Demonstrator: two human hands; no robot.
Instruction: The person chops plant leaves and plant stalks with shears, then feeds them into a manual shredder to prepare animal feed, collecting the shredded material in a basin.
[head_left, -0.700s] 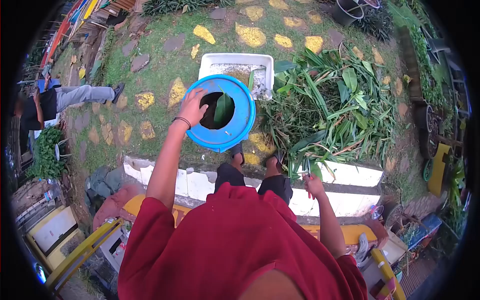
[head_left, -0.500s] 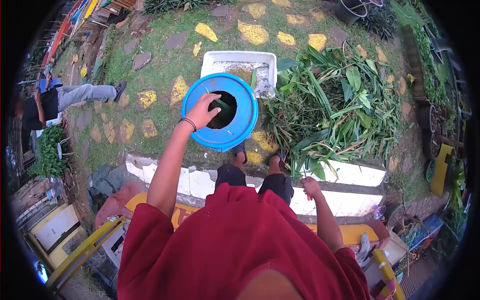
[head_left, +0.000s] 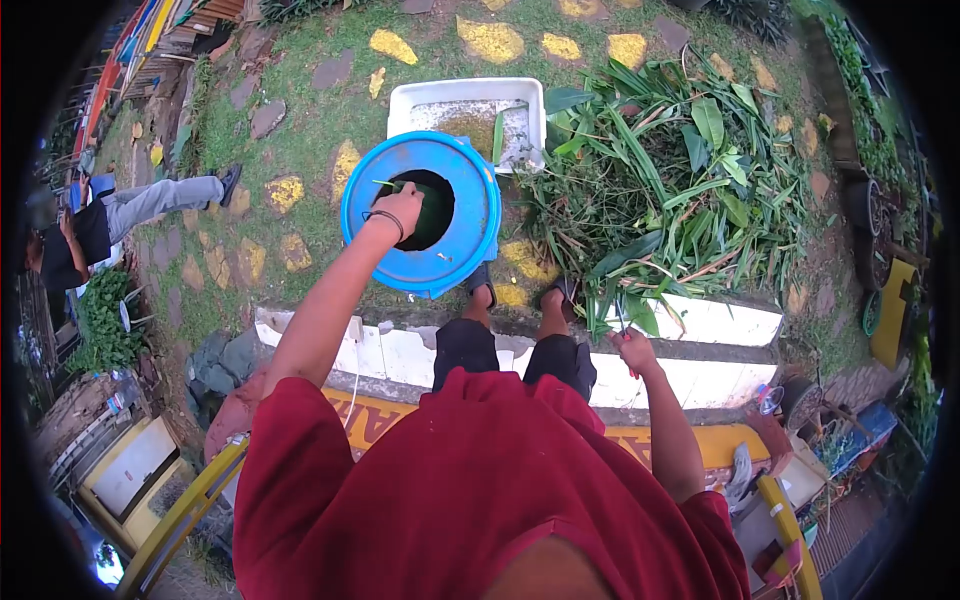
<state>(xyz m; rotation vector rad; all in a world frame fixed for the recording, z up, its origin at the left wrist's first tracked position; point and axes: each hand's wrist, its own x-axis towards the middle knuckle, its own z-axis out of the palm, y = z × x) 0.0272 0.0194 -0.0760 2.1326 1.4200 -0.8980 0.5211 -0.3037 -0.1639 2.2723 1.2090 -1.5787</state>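
My left hand [head_left: 402, 208] reaches into the dark round opening of the blue barrel lid [head_left: 470, 205], with its fingers closed. A thin green leaf strip [head_left: 383, 183] pokes out beside those fingers, and the fingertips themselves are hidden. Low on the right, my right hand [head_left: 632, 352] is closed around a slim metal-bladed tool [head_left: 634, 373] with a red handle. The blade points away from me, toward the large heap of cut leaves and stems [head_left: 680, 200].
A white tray [head_left: 395, 105] with debris and a leaf piece lies behind the barrel. White-tiled steps [head_left: 715, 322] run in front of my legs. A person [head_left: 165, 195] is at the far left. Yellow stepping stones [head_left: 490, 40] dot the grass.
My left hand has gone from spread fingers at the opening's edge to closed fingers down in the opening. My right hand still holds the red-handled tool. The view has shifted slightly.
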